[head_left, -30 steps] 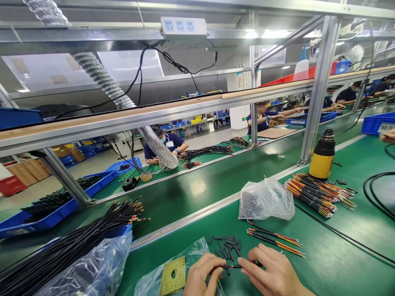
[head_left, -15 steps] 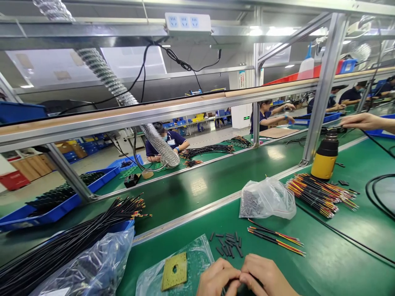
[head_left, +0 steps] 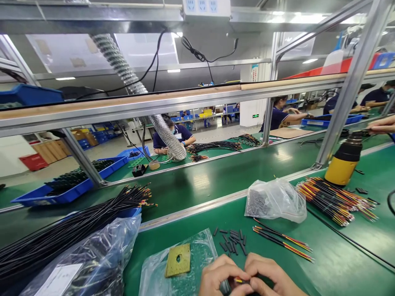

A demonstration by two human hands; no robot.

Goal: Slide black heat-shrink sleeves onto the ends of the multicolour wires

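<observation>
At the bottom edge, my left hand [head_left: 219, 276] and my right hand [head_left: 273, 274] meet with fingers pinched together. Between the fingertips shows a black cable [head_left: 242, 281] with a bit of yellow wire; both hands grip it, and most of it is hidden. Just beyond lie several short black tubes [head_left: 233, 240] in a loose heap. A yellow sponge [head_left: 178, 260] with a hole rests on a clear plastic bag [head_left: 151, 269] left of my left hand. To the right lie a few short cables [head_left: 284, 242] with red and yellow wire ends.
A bag of small dark parts [head_left: 262, 201] stands behind the short cables. Further right are a wire bundle [head_left: 336, 201] and a yellow heat gun [head_left: 342, 164], with a co-worker's hand [head_left: 382, 124] above. Long black cables [head_left: 92, 218] and a plastic bag [head_left: 89, 255] lie left.
The view has shifted, moving the scene slightly right. Yellow wire now shows between my fingertips. The co-worker's hand stays near the heat gun's nozzle.
</observation>
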